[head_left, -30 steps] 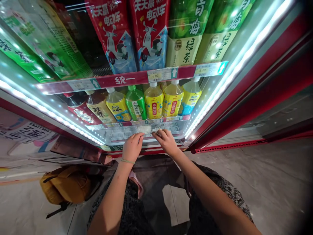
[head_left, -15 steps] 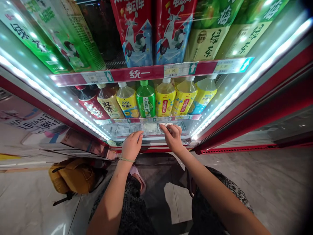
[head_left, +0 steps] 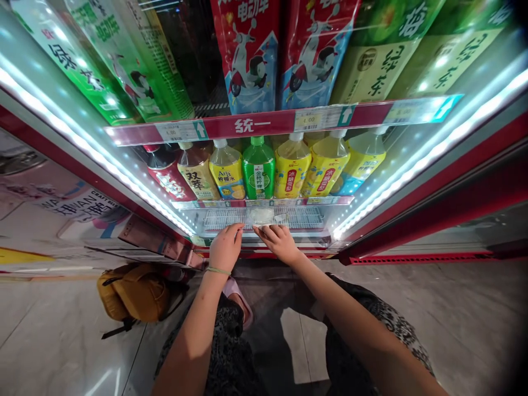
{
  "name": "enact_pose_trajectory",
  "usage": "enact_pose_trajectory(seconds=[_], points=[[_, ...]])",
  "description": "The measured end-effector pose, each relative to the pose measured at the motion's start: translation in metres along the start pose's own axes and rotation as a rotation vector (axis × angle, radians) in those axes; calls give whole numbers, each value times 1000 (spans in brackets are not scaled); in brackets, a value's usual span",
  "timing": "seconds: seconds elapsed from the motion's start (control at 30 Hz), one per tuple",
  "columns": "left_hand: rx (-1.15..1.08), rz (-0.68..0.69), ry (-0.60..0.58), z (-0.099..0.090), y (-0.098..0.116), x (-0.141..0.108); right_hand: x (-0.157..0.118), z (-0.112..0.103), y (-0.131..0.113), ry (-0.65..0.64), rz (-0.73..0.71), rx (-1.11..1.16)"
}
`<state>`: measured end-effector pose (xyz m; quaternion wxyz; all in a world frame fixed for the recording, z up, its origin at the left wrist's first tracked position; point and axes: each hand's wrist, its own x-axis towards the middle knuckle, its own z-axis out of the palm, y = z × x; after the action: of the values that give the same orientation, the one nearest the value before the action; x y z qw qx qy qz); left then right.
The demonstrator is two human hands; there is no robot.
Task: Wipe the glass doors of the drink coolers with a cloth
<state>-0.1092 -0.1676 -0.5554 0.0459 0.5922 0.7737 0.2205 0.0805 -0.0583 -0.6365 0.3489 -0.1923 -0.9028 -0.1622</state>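
At the bottom of a lit drinks cooler, my left hand [head_left: 226,246] is closed, its thumb and index fingertips together at the front edge. What it pinches, if anything, is too small to make out. My right hand [head_left: 277,242] is to the right of it, fingers bent and closed near a whitish, see-through bundle [head_left: 261,215], perhaps plastic. Whether the fingers grip its near edge I cannot tell. The bundle lies on a white wire rack [head_left: 223,218]. A small white piece [head_left: 281,219] lies on the rack just beyond my right hand.
Above the rack stands a row of bottles, among them a green bottle [head_left: 258,170]. A shelf with a red price strip [head_left: 251,125] carries larger bottles and red cartons [head_left: 249,60]. A yellow-brown backpack [head_left: 134,294] sits on the floor at left. The cooler's red frame [head_left: 412,258] is at right.
My right hand has moved left and nearer, beside my left hand. The white piece formerly at its fingers now lies apart on the rack. The camera view has shifted slightly.
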Motion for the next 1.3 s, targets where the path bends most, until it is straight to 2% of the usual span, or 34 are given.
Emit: enact_pose_trajectory(seconds=[0.07, 0.17, 0.23, 0.33, 0.5, 0.63, 0.77, 0.93, 1.1, 1.2, 1.3], points=[[-5, -23, 14, -1, -2, 1, 2, 4, -4, 3, 7, -10], [-23, -33, 50, -3, -5, 2, 5, 10, -11, 80, 136, -41], [-34, -41, 63, -5, -7, 1, 6, 13, -15, 59, 93, -17], [-43, -70, 60, -7, -10, 0, 5, 16, -20, -57, -51, 21], [-63, -69, 104, -12, -18, -1, 6, 17, -23, -55, 15, -26], [-61, -78, 101, -15, -26, -2, 8, 20, -27, -96, -96, -25], [-56, -82, 124, -20, -32, -4, 14, 20, -32, -70, -4, -35], [-54, -101, 119, -23, -38, -7, 20, 20, -37, -110, -56, -17], [-71, -101, 141, -24, -42, -10, 21, 17, -39, -87, 10, -47], [-78, -92, 149, -23, -41, -8, 19, 15, -36, -128, -55, -24], [-80, -74, 161, -22, -37, -5, 14, 10, -28, -132, 3, -23]])
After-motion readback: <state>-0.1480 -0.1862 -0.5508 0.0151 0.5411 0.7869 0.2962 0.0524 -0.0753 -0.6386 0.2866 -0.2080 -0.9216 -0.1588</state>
